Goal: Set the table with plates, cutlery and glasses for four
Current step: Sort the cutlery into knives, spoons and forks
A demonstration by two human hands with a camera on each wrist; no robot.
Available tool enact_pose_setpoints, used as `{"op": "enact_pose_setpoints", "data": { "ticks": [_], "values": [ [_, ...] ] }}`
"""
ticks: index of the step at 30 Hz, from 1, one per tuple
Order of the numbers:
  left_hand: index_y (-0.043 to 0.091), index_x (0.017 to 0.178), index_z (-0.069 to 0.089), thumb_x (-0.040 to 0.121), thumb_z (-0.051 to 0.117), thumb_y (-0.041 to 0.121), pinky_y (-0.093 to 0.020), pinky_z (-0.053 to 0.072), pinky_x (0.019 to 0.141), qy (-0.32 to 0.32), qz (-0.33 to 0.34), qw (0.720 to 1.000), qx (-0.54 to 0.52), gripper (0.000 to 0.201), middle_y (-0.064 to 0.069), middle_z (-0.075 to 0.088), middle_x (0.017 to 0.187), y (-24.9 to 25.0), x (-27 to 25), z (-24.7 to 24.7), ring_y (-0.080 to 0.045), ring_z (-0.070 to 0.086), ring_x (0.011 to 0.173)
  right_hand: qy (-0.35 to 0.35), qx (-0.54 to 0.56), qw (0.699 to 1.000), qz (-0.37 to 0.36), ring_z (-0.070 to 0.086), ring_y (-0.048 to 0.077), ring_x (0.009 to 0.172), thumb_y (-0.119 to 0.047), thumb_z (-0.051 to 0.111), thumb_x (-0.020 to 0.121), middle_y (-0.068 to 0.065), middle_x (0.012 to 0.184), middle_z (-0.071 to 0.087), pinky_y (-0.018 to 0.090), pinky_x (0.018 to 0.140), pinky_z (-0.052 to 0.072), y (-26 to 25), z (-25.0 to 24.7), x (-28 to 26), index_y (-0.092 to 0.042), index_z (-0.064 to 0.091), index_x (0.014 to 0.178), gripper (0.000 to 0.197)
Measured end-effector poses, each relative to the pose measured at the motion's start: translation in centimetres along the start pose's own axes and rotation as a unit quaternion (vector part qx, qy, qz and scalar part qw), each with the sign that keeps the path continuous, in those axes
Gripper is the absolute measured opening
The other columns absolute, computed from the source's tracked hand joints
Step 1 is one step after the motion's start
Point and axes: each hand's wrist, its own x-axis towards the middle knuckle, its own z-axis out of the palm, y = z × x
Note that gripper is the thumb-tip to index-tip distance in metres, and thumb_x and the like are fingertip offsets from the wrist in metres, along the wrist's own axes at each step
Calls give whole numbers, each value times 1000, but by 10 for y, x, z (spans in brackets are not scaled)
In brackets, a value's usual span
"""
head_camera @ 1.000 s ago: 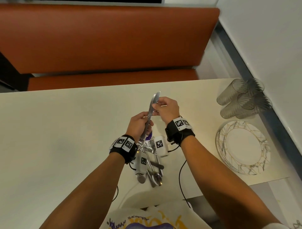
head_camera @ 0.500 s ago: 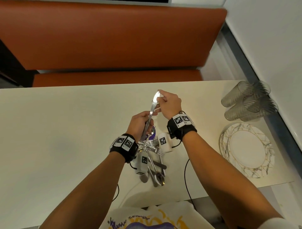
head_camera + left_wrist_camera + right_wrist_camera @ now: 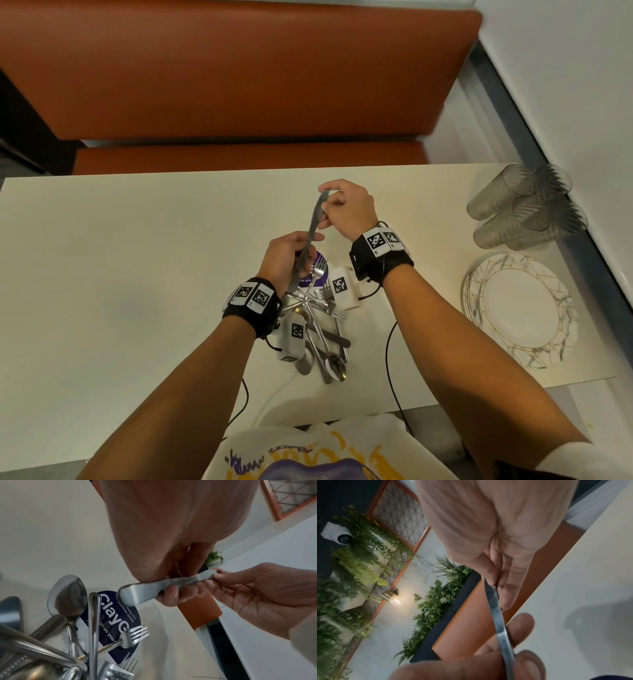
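Observation:
A steel table knife (image 3: 312, 233) is held in the air over the cream table (image 3: 120, 274), blade pointing away from me. My left hand (image 3: 291, 257) grips its handle (image 3: 140, 595), and my right hand (image 3: 342, 209) pinches the blade tip (image 3: 489, 589) between thumb and fingers. Under the hands lies a heap of forks and spoons (image 3: 322, 318) on a round purple coaster (image 3: 120, 616). At the right edge lies a stack of white plates with gold lines (image 3: 520, 308). Beyond them several clear ribbed glasses (image 3: 524, 209) stand together.
An orange bench seat (image 3: 239, 68) runs along the table's far side. A white wall (image 3: 582, 85) and a grey ledge close the right side. Black cables (image 3: 390, 359) trail from the wrist cameras to the near edge.
The right hand has slid up the blade toward its tip and moved slightly away from me. The left hand stays on the handle over the cutlery heap.

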Motion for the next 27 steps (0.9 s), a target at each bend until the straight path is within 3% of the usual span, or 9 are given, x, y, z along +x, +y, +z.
{"op": "enact_pose_setpoints", "data": {
  "ticks": [4, 6, 8, 11, 13, 17, 19, 23, 27],
  "values": [
    [5, 89, 68, 100, 40, 15, -27, 33, 46, -1, -8, 1000, 5, 31, -6, 55, 64, -2, -9, -8, -18, 46, 46, 21, 21, 999, -27, 74, 16, 59, 1, 56, 91, 4, 76, 76, 42, 71, 63, -8, 4, 0, -16, 70, 108, 28],
    [11, 81, 63, 100, 38, 16, -26, 26, 43, 7, 2, 1000, 11, 32, -3, 50, 61, -5, -14, -14, -16, 38, 43, 15, 40, 998, -41, 74, 17, 60, 1, 56, 91, 4, 78, 76, 44, 70, 63, -14, 9, -1, -15, 69, 112, 29],
    [14, 76, 57, 101, 35, 17, -28, 19, 43, 27, 3, 1000, 11, 33, 1, 41, 58, -9, -20, -21, -13, 30, 42, -22, 53, 997, -42, 75, 18, 68, -3, 57, 93, 6, 85, 77, 43, 72, 64, -15, 18, -3, -14, 65, 121, 31],
    [18, 70, 51, 100, 37, 22, -24, 22, 43, 93, -5, 995, 24, 34, 4, 33, 56, -16, -26, -40, -12, 24, 46, -68, 23, 997, -20, 73, 18, 91, -18, 58, 94, 4, 108, 74, 41, 85, 61, -9, 38, -10, -19, 56, 135, 41],
    [22, 66, 49, 100, 41, 35, -26, 24, 45, 141, -9, 988, 62, 37, 8, 37, 54, -23, -30, -58, -12, 26, 47, -87, -9, 996, -2, 71, 18, 96, -19, 58, 92, 2, 111, 73, 41, 89, 59, 1, 49, -17, -20, 60, 129, 37],
    [19, 70, 57, 101, 43, 42, -25, 32, 45, 213, 0, 968, 130, 41, 5, 44, 60, -43, -40, -93, -13, 36, 49, -137, -72, 988, 19, 70, 8, 79, -9, 57, 90, -10, 91, 73, 12, 71, 53, 28, 71, -41, -21, 75, 104, 25],
    [18, 79, 65, 99, 44, 40, -28, 34, 51, 228, 19, 962, 151, 36, 2, 47, 64, -55, -45, -106, -14, 40, 54, -171, -130, 977, 8, 64, 1, 77, -8, 56, 90, -16, 85, 69, 6, 69, 48, 44, 86, -58, -22, 77, 100, 27],
    [14, 90, 67, 105, 43, 38, -28, 35, 53, 237, 16, 958, 158, 37, 1, 49, 66, -72, -54, -122, -14, 42, 56, -253, -238, 938, -3, 64, 13, 96, -17, 67, 86, -6, 105, 66, 21, 81, 52, 71, 110, -81, -26, 72, 103, 20],
    [12, 87, 65, 105, 44, 39, -27, 34, 50, 231, 9, 960, 158, 39, 2, 48, 62, -80, -59, -127, -13, 39, 51, -280, -386, 876, -71, 46, 19, 107, -29, 75, 82, 0, 113, 51, 31, 89, 43, 78, 114, -96, -28, 66, 105, 24]
  ]
}}
